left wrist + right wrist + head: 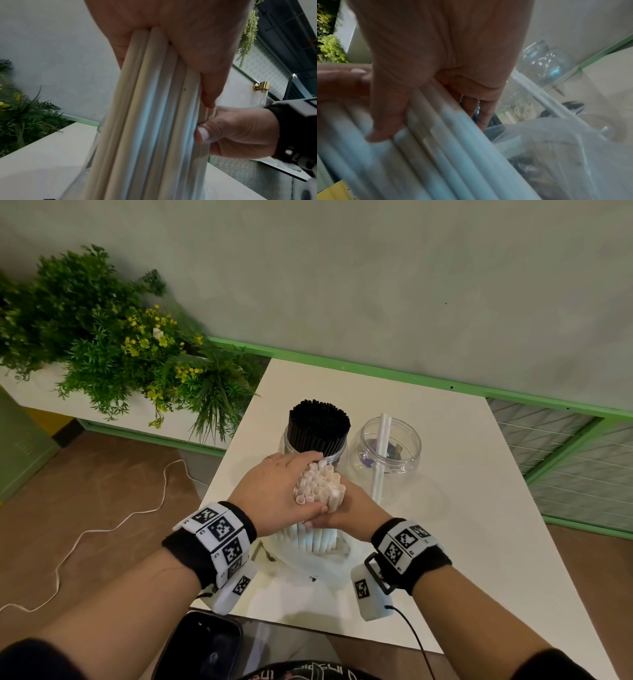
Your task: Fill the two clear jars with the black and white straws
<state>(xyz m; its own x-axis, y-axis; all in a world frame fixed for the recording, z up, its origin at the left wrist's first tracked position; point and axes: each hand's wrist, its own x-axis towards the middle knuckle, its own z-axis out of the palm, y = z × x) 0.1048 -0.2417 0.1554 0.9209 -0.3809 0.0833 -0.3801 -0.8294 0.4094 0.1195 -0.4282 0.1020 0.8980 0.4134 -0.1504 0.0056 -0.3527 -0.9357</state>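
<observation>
Both hands clasp one upright bundle of white straws (320,486) above the white table (462,508). My left hand (277,491) wraps the bundle from the left and my right hand (352,508) from the right. The straws' lower ends stand in a clear plastic bag (308,559). The same bundle of white straws (150,108) fills the left wrist view and shows blurred as white straws (436,135) under my right hand's thumb. Behind stands a clear jar packed with black straws (318,428). To its right a second clear jar (390,446) holds two white straws (382,453).
A planter of green plants with yellow flowers (113,344) stands left of the table. A green-trimmed wall runs behind. A white cord (102,529) lies on the brown floor at left. A dark phone (202,645) shows at the bottom edge.
</observation>
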